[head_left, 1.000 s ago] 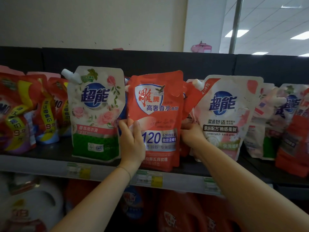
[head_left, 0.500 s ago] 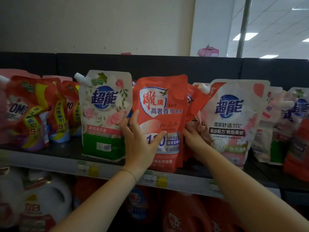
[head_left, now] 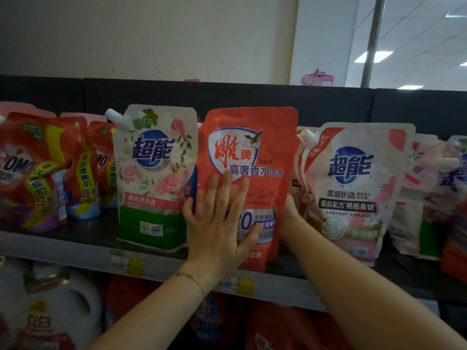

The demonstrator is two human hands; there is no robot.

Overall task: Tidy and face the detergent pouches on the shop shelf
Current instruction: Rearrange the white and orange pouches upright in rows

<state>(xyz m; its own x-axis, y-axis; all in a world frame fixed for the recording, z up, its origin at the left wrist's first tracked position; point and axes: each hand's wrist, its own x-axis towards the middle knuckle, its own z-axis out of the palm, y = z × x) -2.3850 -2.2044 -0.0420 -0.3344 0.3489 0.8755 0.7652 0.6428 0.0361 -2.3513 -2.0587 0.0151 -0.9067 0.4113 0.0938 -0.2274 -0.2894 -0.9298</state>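
Observation:
An orange-red detergent pouch point(head_left: 262, 152) stands upright at the middle of the dark shelf point(head_left: 83, 231), label facing me. My left hand point(head_left: 217, 221) lies flat on its lower front, fingers spread. My right hand point(head_left: 290, 210) is at the pouch's right edge, mostly hidden behind it, so I cannot see its fingers. A white pouch with roses and a green base point(head_left: 154, 178) stands just to the left. A white and pink pouch point(head_left: 353, 190) stands to the right, leaning a little.
Red OMO pouches point(head_left: 38, 170) crowd the shelf's left end and more pale pouches point(head_left: 429, 198) lean at the right. Price tags point(head_left: 126, 261) line the shelf edge. White jugs point(head_left: 50, 309) and red bottles point(head_left: 278, 332) fill the level below.
My left hand went from gripping the orange-red pouch's left edge to lying open and flat on its front. The pouch now stands straighter, hiding the folded pouch behind it.

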